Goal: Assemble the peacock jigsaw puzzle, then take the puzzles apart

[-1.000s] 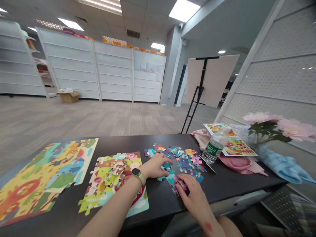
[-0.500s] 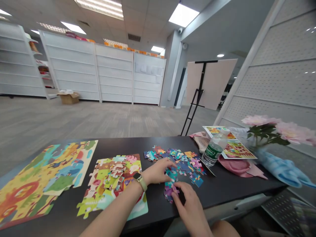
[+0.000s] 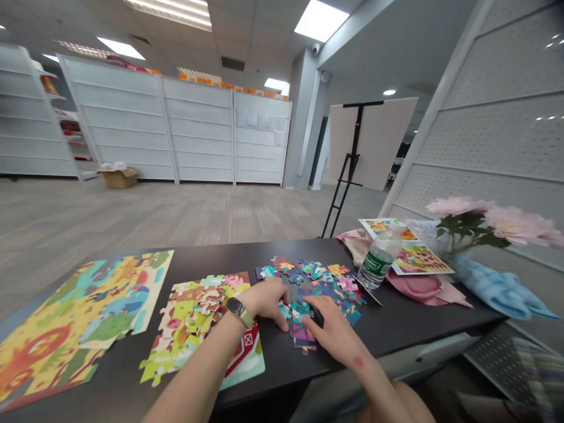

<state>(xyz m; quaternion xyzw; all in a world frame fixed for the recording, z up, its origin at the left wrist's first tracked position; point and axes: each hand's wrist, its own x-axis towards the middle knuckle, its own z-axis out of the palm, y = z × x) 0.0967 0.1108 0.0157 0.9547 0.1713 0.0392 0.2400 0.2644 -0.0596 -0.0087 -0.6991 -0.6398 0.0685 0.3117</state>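
Observation:
My left hand (image 3: pixel 267 301), with a watch on the wrist, has its thumb and fingers curled around a teal puzzle piece (image 3: pixel 285 309). To its right, my right hand (image 3: pixel 331 324) grips the edge of a small stack of teal and purple puzzle pieces (image 3: pixel 300 336) near the table's front edge. Its fingertips partly cover the stack. Just beyond both hands lies a heap of loose dark blue and multicoloured pieces (image 3: pixel 314 271). A partly covered farm puzzle (image 3: pixel 176 329), with loose pieces piled on it, lies left of my left hand.
A yellow animal puzzle (image 3: pixel 57 329) covers the left end of the dark table (image 3: pixel 211 254). On the right stand a water bottle (image 3: pixel 378 258), picture sheets (image 3: pixel 423 258), pink cloth (image 3: pixel 418 289), and pink flowers (image 3: pixel 513 220) beside blue cloth (image 3: pixel 497 288). An easel (image 3: pixel 356 141) stands behind.
My hands have drawn apart: the left moved left, away from the stack, with a teal piece. My right hand shifted slightly forward over the stack. The view turned slightly.

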